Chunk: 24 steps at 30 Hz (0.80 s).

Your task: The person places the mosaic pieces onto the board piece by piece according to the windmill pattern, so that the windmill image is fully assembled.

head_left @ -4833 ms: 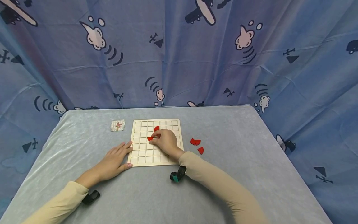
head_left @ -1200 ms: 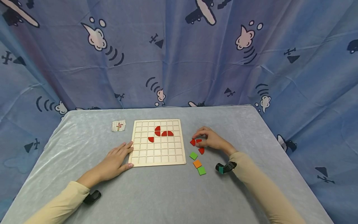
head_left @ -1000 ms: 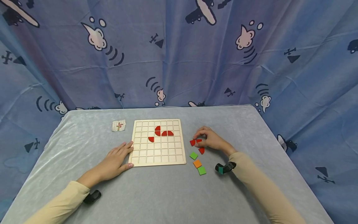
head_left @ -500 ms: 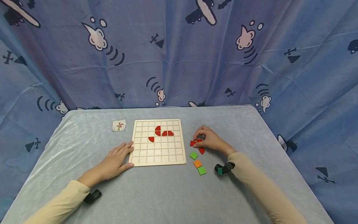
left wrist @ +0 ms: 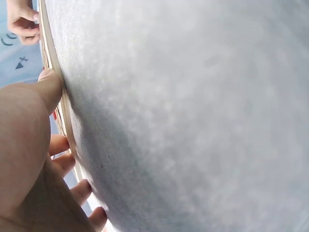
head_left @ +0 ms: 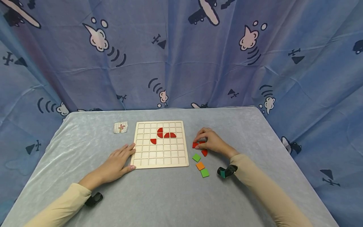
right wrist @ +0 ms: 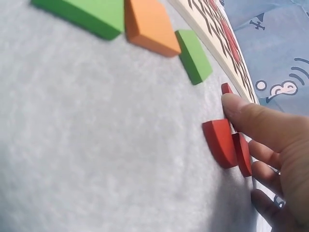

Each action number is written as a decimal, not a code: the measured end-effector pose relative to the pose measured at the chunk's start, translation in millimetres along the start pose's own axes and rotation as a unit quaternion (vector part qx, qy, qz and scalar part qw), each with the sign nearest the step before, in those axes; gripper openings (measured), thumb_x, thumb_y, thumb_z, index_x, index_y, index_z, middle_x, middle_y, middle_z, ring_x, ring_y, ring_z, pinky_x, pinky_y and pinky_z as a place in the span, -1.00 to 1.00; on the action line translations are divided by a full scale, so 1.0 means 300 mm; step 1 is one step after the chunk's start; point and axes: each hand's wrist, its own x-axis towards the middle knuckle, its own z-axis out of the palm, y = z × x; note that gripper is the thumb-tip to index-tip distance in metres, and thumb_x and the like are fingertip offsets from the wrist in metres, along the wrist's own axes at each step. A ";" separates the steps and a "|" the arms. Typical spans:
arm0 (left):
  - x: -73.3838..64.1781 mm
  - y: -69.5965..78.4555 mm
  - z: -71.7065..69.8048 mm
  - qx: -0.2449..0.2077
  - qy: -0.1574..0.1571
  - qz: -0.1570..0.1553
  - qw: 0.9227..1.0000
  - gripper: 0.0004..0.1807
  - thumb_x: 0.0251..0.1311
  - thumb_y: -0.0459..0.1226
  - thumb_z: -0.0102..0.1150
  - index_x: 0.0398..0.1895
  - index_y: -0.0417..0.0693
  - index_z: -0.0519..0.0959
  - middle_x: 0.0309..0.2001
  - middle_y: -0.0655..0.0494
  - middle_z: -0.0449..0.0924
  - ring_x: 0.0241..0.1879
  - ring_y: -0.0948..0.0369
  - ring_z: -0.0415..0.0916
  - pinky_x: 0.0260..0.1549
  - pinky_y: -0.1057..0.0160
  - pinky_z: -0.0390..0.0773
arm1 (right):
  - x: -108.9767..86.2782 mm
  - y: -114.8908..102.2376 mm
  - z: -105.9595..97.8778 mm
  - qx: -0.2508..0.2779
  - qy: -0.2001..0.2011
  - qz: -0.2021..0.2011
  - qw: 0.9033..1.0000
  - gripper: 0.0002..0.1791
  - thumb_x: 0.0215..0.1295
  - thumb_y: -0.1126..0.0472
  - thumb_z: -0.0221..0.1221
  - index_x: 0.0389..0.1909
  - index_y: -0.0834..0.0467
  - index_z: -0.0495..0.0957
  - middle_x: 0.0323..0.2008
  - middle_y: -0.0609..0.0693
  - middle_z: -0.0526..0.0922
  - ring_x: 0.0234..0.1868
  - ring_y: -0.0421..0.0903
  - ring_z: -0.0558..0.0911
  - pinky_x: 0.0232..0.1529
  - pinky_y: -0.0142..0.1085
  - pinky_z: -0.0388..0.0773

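My left hand (head_left: 114, 164) lies with extended fingers along the left edge of a wooden grid board (head_left: 162, 161), thumb and fingertips touching its rim. To the right of the board, my right hand (head_left: 212, 142) pinches a red quarter-circle tile (head_left: 194, 145) between thumb and fingers, at table level. In the right wrist view the thumb (right wrist: 256, 116) covers most of that tile. Two more red quarter-circle tiles, a nearer one (right wrist: 220, 143) and a farther one (right wrist: 243, 154), lie close by the hand. Several red quarter-circle tiles (head_left: 160, 135) sit in the board's upper cells.
Below the right hand lie a green square tile (head_left: 196, 158), an orange square tile (head_left: 200, 165) and another green square tile (head_left: 204, 172). A small pattern card (head_left: 120, 127) is at the board's upper left. A patterned blue curtain (head_left: 181, 63) hangs behind the grey-covered table (head_left: 158, 198).
My right hand has gone from the board to the loose red tiles at right. There it has turned one tile slightly and now pinches it. The left hand stays put.
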 end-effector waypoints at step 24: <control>-0.001 0.010 -0.013 -0.008 -0.025 -0.023 0.999 -0.28 0.38 -0.02 0.12 0.45 -0.24 0.23 0.57 -0.14 0.04 0.53 -0.23 0.00 0.38 -0.31 0.11 | 0.037 -0.036 0.010 -0.013 -0.004 -0.023 1.000 -0.80 0.02 0.04 0.50 -0.31 -0.08 0.75 -0.13 -0.10 0.61 -0.08 -0.12 0.49 -0.09 -0.26 0.47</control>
